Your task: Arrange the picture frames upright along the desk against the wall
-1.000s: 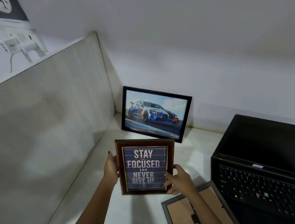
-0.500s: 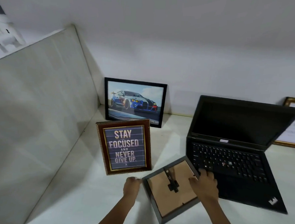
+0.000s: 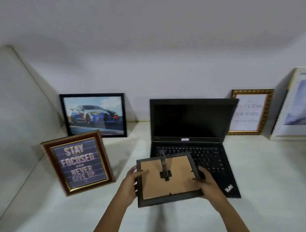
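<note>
The pale desk (image 3: pixel 262 175) fills the lower half of the picture. At left centre a brown frame (image 3: pixel 77 162) reading "STAY FOCUSED AND NEVER GIVE UP" stands upright on it. Behind that, a black-framed car picture (image 3: pixel 93 114) leans at the wall. An open black laptop (image 3: pixel 191 133) sits at centre. At right stand a gold-framed text print (image 3: pixel 250 112) and a white-framed picture (image 3: pixel 296 106).

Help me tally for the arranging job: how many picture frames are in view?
5: black car frame and gold frame at the wall, white frame far right, brown quote frame standing forward, grey frame held back-up. Others may sit off-camera.
</note>
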`<state>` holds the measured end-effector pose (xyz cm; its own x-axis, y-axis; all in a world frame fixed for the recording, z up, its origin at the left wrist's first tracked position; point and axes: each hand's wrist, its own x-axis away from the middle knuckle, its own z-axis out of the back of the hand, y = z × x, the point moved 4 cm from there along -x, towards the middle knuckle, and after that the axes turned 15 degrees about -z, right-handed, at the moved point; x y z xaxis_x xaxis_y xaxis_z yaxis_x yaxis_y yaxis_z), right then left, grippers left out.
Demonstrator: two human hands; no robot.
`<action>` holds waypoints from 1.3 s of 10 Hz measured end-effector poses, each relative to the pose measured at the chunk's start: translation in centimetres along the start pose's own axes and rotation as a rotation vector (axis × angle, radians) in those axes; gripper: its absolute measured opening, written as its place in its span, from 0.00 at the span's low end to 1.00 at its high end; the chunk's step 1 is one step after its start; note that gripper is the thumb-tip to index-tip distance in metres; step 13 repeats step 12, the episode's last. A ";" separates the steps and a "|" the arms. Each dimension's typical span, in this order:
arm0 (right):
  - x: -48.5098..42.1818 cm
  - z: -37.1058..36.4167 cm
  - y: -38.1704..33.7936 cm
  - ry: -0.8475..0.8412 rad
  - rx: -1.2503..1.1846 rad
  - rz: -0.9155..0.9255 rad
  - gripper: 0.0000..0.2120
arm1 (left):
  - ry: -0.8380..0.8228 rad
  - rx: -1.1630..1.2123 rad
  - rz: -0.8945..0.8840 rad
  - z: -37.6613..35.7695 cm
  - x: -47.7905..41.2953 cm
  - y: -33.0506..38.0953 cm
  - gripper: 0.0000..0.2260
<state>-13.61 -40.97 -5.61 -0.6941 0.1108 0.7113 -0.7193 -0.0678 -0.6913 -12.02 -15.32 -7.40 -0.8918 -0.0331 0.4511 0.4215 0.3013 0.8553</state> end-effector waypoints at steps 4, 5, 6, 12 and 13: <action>2.9 28.6 -1.5 -0.107 -0.362 0.274 0.17 | -0.233 -0.235 -0.079 -29.0 -2.2 0.3 0.25; 2.4 32.5 -1.1 0.154 -0.373 0.285 0.08 | -0.319 -0.298 -0.077 -34.4 -1.8 -1.4 0.27; 0.7 37.5 -0.4 0.458 -0.351 0.287 0.09 | -0.411 -0.321 -0.014 -41.4 -1.2 -4.4 0.27; -5.1 42.7 4.8 0.636 -0.101 0.069 0.15 | -0.429 -0.650 0.008 -44.4 -3.3 -12.3 0.30; -5.1 42.7 4.8 0.636 -0.101 0.069 0.15 | -0.429 -0.650 0.008 -44.4 -3.3 -12.3 0.30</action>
